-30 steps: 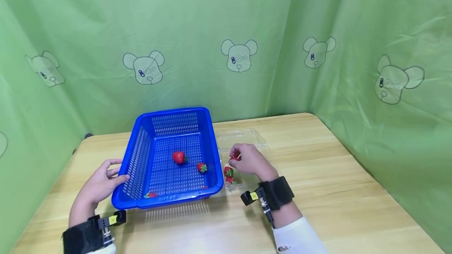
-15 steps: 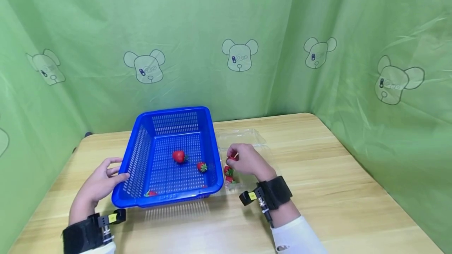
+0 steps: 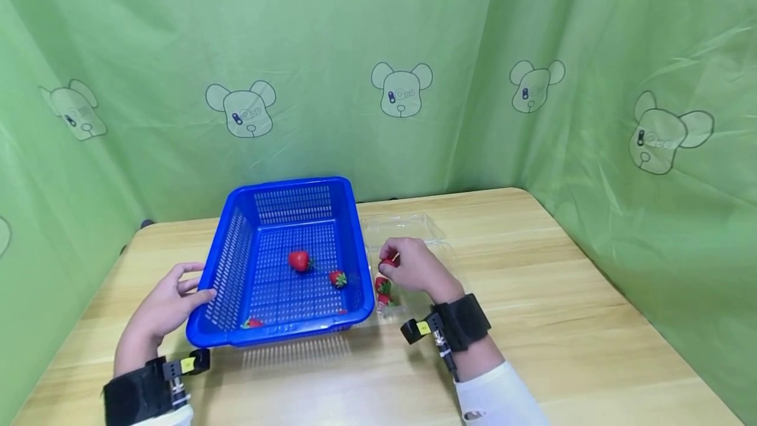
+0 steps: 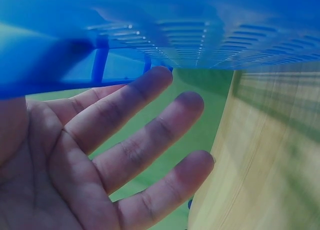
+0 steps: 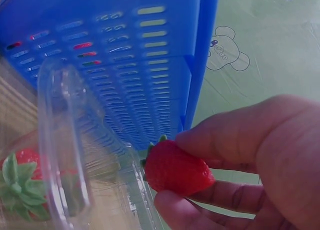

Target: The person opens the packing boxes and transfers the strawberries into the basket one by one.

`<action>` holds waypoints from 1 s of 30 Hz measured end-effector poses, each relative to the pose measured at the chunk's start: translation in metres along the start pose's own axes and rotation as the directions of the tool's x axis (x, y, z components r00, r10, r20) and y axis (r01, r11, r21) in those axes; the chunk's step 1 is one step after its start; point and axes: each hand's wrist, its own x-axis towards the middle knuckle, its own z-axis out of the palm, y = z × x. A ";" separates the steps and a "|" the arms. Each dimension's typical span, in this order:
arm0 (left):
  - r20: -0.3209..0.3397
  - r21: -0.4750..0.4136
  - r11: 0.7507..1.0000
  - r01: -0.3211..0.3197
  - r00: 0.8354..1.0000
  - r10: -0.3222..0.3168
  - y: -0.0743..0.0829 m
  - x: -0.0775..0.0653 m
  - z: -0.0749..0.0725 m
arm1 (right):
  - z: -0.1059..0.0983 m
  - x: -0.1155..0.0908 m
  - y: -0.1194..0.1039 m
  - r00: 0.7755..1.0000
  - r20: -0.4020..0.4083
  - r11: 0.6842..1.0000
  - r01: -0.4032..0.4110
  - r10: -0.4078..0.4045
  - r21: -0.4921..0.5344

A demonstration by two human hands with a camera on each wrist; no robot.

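The right forearm slants in from the lower right, and the right hand point(image 3: 416, 267) hangs over the clear container point(image 3: 402, 232) with its fingers bent toward the palm. Its grip pinches the held strawberry point(image 5: 175, 170) between thumb and fingertips, the berry's green leaves pointing away from the palm.

The left forearm rises from the lower left, with the left hand point(image 3: 168, 304) at the near left corner of the blue basket point(image 3: 296, 329). This grip holds the rim: the thumb lies over it while the index finger reaches beneath, and the other fingers spread apart outside the wall, nearly straight.

Inside the basket, the large strawberry point(image 3: 299, 260) lies near the middle, the smaller strawberry point(image 3: 338, 279) sits toward the right wall, and the front strawberry point(image 3: 254, 323) shows partly behind the near rim. Two strawberries point(image 3: 383, 285) rest in the container just right of the basket, below the right hand. Both containers stand on the wooden surface point(image 3: 591, 347), before a green curtain point(image 3: 319, 18).
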 end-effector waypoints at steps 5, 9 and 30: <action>0.000 -0.004 1.000 0.008 1.000 -0.008 0.001 -0.002 0.000 | -0.001 -0.001 -0.001 1.000 -0.009 1.000 0.019 -0.019 0.000; -0.002 -0.009 1.000 0.003 1.000 -0.003 0.003 -0.002 0.001 | -0.002 -0.001 -0.002 0.999 -0.024 0.999 0.033 -0.033 -0.004; -0.016 0.007 1.000 -0.008 1.000 0.008 0.000 0.001 0.001 | -0.004 -0.002 -0.007 0.998 -0.063 0.999 0.026 -0.027 -0.019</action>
